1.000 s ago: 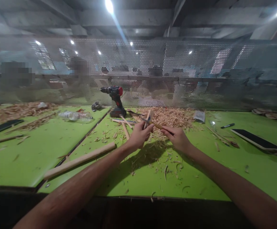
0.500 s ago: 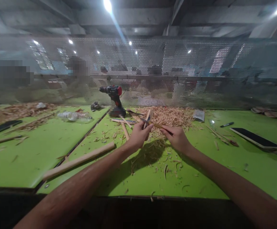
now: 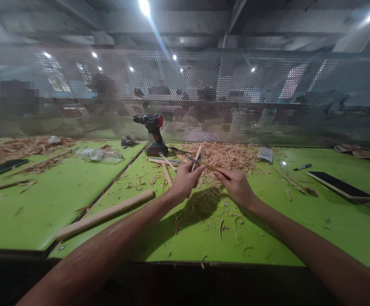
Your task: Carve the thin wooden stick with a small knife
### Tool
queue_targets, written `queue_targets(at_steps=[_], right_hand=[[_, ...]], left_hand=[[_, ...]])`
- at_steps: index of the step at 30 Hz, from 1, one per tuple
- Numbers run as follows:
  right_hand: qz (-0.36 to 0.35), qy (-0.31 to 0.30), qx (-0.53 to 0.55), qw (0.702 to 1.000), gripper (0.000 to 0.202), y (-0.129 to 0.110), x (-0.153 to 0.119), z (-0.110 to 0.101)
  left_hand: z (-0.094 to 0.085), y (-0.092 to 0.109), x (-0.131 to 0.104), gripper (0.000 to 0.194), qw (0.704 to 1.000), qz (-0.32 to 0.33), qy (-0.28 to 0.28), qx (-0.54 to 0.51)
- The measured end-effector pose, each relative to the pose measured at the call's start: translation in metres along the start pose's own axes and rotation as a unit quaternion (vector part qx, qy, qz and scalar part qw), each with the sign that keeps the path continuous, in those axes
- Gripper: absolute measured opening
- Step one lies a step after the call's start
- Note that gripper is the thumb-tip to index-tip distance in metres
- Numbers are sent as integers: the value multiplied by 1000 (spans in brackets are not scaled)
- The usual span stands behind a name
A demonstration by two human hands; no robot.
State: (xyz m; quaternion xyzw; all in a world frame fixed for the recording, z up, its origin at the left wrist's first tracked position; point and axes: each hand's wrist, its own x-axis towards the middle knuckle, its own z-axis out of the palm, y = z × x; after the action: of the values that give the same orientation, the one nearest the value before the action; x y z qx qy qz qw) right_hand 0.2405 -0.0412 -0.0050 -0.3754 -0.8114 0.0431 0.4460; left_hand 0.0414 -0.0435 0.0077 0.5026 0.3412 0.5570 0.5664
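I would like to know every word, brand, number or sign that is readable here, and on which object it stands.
No text can be read.
Black-and-red cordless drill: pale marking on the body, too small to read; its base is pixelated.
Flat silvery-grey packet: any print is too blurred.
Clear plastic bottle: nothing legible.

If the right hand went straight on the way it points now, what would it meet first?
Most likely the bare left hand, holding a pale, narrow wooden stick; depth there is hard to judge.
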Motion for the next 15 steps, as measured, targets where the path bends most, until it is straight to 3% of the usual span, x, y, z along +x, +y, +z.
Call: queue_targets(at_steps=[15], right_hand=[[-4,1,-36,999,47,-2,-2,1]], left_hand=[[-1,-6,1,47,999,-24,-10,-36]])
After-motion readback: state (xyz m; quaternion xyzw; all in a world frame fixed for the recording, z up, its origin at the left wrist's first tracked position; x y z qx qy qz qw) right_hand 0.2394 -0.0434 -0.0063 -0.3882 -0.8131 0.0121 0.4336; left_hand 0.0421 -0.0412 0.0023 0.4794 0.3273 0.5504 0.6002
